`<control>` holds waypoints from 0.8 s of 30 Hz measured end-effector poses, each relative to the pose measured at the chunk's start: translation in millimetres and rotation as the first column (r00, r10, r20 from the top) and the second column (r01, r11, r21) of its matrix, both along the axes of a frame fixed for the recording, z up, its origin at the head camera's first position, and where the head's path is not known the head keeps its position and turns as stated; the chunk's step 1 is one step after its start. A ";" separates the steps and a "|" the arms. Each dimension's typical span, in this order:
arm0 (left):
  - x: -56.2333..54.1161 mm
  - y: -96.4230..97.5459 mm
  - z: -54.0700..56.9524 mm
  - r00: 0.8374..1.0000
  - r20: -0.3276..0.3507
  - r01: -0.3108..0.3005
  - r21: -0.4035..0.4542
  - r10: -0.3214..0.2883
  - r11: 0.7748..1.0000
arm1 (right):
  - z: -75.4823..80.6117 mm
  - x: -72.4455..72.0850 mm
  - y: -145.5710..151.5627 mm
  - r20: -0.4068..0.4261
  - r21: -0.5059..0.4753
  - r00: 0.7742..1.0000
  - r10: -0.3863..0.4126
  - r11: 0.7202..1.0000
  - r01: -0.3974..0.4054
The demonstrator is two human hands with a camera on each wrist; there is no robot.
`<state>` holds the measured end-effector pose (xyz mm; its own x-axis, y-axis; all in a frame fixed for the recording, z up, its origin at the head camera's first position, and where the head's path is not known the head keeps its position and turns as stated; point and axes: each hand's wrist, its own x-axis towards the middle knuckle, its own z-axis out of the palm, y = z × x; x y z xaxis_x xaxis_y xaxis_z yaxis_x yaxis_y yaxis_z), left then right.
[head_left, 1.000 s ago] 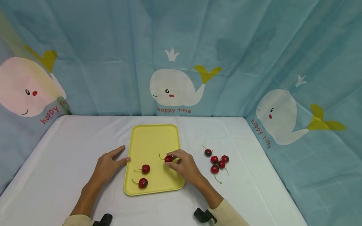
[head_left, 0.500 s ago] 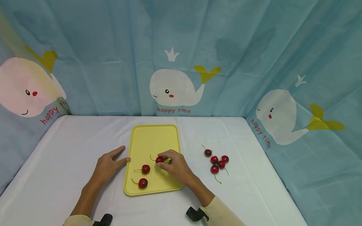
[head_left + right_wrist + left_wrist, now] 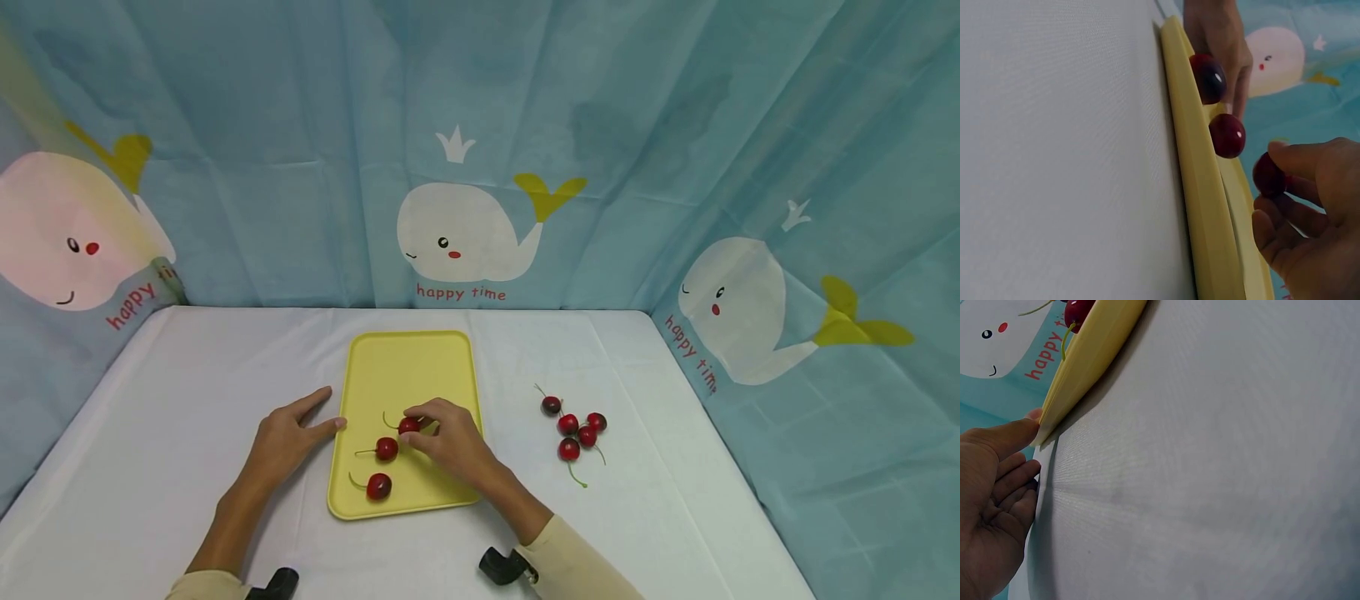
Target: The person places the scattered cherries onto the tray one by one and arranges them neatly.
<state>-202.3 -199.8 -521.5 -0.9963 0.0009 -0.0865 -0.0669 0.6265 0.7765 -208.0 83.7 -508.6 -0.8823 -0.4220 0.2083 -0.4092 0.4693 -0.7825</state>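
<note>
On the yellow tray (image 3: pixel 408 367) lie two dark red cherries with green stems, a nearer cherry (image 3: pixel 379 487) and one (image 3: pixel 386 449) just behind it. My right hand (image 3: pixel 450 437) pinches a third cherry (image 3: pixel 408 426) between thumb and fingers over the tray, its stem pointing left. The right wrist view shows this pinched cherry (image 3: pixel 1269 175) at the fingertips. At the tray's left edge, my left hand (image 3: pixel 283 437) touches the rim with its thumb, the index finger stretched forward. In the left wrist view that thumb (image 3: pixel 1013 436) presses the tray's side.
Right of the tray, several cherries (image 3: pixel 568 425) lie in a loose cluster on the white tablecloth (image 3: pixel 225 358). A blue curtain (image 3: pixel 300 208) printed with whales hangs around the table's back and sides. Both wrists carry black devices (image 3: pixel 501 567).
My right hand has carried the pinched cherry leftward across the tray, close behind the middle cherry. The left hand and the other cherries have stayed put.
</note>
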 end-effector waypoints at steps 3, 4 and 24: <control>0.4 0.3 0.5 1.000 -0.007 0.003 -0.002 -0.003 1.000 | 0.5 0.3 -3.0 0.007 0.003 1.000 -0.001 1.000 0.001; 0.3 0.2 0.6 1.000 -0.007 0.005 -0.002 -0.005 1.000 | 0.4 0.1 -3.8 0.006 0.004 1.000 -0.001 1.000 0.001; -0.3 0.9 0.8 1.000 -0.003 -0.002 -0.007 0.002 1.000 | 1.4 -9.4 -19.9 0.054 0.005 0.998 -0.011 1.000 0.011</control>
<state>-202.6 -198.9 -520.7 -0.9965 -0.0014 -0.0831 -0.0653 0.6319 0.7723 -217.4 63.8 -507.2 -0.8968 -0.4132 0.1580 -0.3610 0.4774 -0.8011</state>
